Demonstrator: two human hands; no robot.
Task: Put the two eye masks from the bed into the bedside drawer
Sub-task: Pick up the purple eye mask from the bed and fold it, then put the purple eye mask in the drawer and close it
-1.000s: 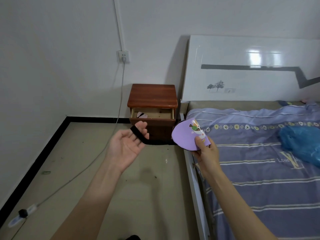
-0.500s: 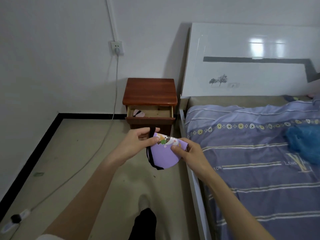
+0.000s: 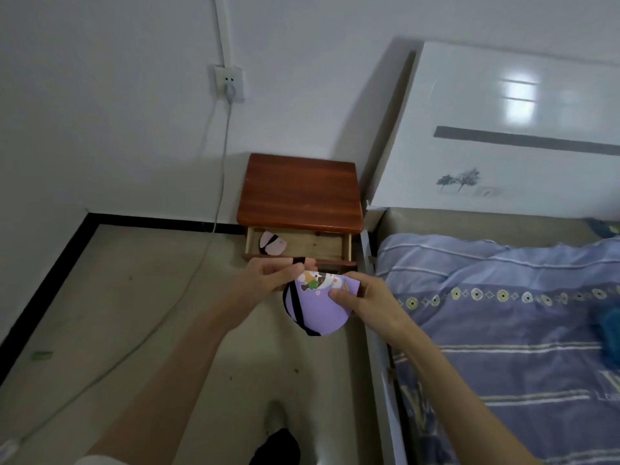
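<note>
Both my hands hold a purple eye mask with a cartoon print and a black strap, folded in half, just in front of the open drawer. My left hand pinches its top left edge and the strap. My right hand grips its right side. The wooden drawer of the red-brown bedside cabinet is pulled out. A pink eye mask with a black strap lies in the drawer's left part.
The bed with a blue striped cover and a white headboard is on the right, its frame edge beside my right arm. A white cable hangs from a wall socket to the floor. My foot is below.
My left hand came from the stretched strap to the mask, which is now folded between both hands. I have moved closer to the cabinet and look down into the drawer.
</note>
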